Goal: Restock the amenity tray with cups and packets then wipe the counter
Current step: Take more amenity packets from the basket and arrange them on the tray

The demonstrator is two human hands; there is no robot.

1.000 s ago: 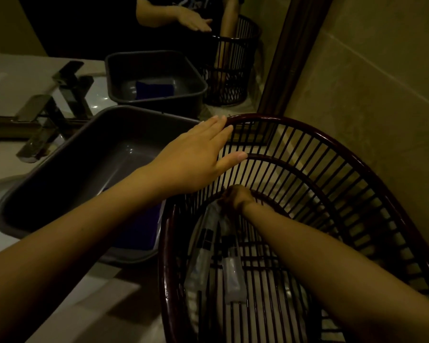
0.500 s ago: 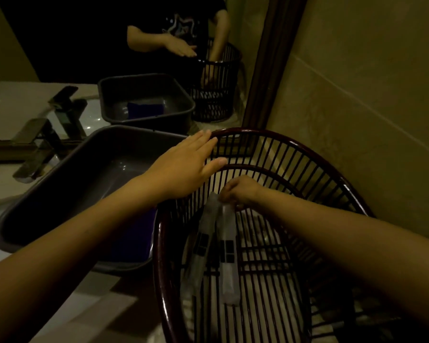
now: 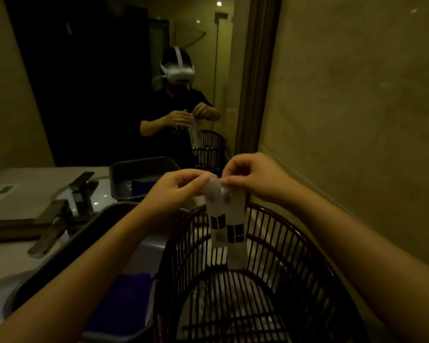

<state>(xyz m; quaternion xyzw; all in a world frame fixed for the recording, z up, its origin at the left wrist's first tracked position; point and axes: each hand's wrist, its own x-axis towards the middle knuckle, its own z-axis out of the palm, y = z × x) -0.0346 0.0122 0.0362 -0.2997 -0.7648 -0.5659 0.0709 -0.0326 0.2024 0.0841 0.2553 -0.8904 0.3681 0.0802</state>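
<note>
Two long translucent packets (image 3: 229,226) with dark square labels hang above the dark wire basket (image 3: 295,246). My left hand (image 3: 176,191) pinches their top from the left, and my right hand (image 3: 250,177) pinches the same top from the right. Both hands are raised over the basket's far rim. Left of the basket sits a grey tray (image 3: 67,246) with a blue cloth (image 3: 126,290) lying in it.
A mirror ahead reflects a person wearing a white headset, the tray and the basket. A metal faucet (image 3: 60,214) stands on the pale counter (image 3: 8,258) at the left. A tiled wall (image 3: 357,120) runs close along the right.
My right hand lifted the two packets up out of the basket. My left hand left the basket's rim and took hold of the packets' top. The view tilted upward.
</note>
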